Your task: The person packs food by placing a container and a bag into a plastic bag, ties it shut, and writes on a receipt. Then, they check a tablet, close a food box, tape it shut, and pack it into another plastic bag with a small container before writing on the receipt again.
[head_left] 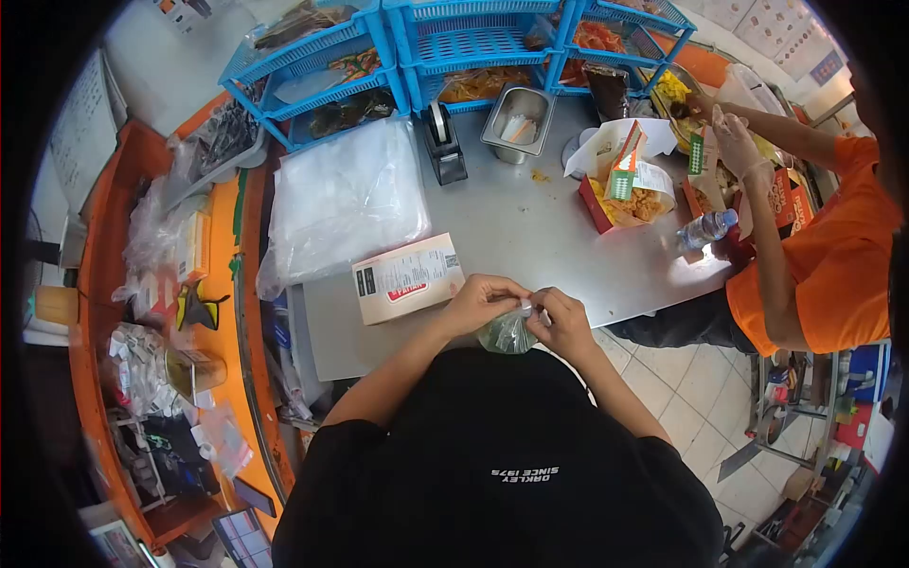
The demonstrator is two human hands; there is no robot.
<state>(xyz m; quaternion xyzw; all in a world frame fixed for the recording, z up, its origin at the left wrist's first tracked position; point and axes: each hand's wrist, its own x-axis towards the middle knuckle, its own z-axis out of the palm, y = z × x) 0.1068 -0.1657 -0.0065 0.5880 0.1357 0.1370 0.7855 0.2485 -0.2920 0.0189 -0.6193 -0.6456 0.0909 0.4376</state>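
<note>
Close to my chest, over the near edge of the metal table, a small clear plastic bag [508,334] with greenish contents hangs from my fingers. My left hand [488,301] pinches its gathered neck from one side. From the other side my right hand [559,320] grips the same neck, where a small white piece shows between the fingertips. What the bag contains I cannot make out. Just beyond my left hand lies a carton [409,277] with a printed receipt on top.
Behind the carton lies a stack of clear plastic bags [350,189], beside a tape dispenser [443,142] and a steel container [518,118]. Blue shelf baskets [478,45] line the back. At right, a gloved co-worker [805,237] stands near open food boxes [630,194] and a bottle [707,229].
</note>
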